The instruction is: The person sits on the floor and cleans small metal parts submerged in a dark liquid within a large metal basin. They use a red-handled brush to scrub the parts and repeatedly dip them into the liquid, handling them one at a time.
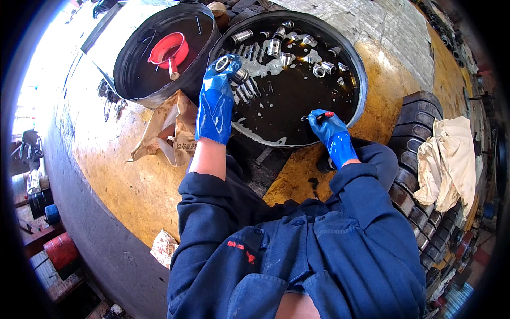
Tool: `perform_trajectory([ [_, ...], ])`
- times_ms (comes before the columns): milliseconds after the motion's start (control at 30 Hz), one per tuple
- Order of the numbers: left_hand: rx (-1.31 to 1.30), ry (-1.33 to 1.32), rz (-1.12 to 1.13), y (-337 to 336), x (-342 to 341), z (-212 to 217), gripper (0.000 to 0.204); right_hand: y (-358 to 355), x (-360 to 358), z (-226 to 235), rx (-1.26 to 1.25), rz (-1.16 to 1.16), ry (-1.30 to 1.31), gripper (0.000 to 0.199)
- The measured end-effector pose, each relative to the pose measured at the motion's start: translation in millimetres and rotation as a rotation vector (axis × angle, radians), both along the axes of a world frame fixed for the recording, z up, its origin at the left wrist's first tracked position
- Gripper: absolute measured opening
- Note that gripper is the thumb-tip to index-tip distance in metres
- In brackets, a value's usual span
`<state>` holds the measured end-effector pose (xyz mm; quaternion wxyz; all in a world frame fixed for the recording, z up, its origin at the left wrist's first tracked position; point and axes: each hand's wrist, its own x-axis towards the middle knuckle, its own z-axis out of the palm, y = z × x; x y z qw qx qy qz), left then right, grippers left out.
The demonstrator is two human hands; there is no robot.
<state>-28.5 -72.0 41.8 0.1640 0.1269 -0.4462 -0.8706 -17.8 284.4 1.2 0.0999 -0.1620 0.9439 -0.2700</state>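
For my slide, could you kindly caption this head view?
Left hand lifts a metal fitting over an oily basin; right hand holds a brush.

You're working in a vehicle repair workshop: metal parts (pixel 281 50) are soaking in a black oily wash basin (pixel 359 80), a worn tyre (pixel 411 159) is lying beside you, rags (pixel 449 159) piling up, stained floor (pixel 133 181) underneath.

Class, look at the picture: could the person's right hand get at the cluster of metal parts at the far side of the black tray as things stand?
Probably yes. The right hand rests at the near rim of the black tray gripping a small red-tipped tool, and only open dark liquid lies between it and the metal parts. Nothing blocks the way, though its fingers are occupied.
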Motion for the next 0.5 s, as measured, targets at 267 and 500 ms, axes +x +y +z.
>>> perform_trajectory([
  [267,-0.053,0.010,-0.009,2,3,-1,0.026,2,-2,-7,-0.014,0.000,0.017,0.029],
  [500,-0.059,0.022,0.005,-1,0,-9,0.030,0,-1,-4,-0.041,0.005,0.024,0.026],
])
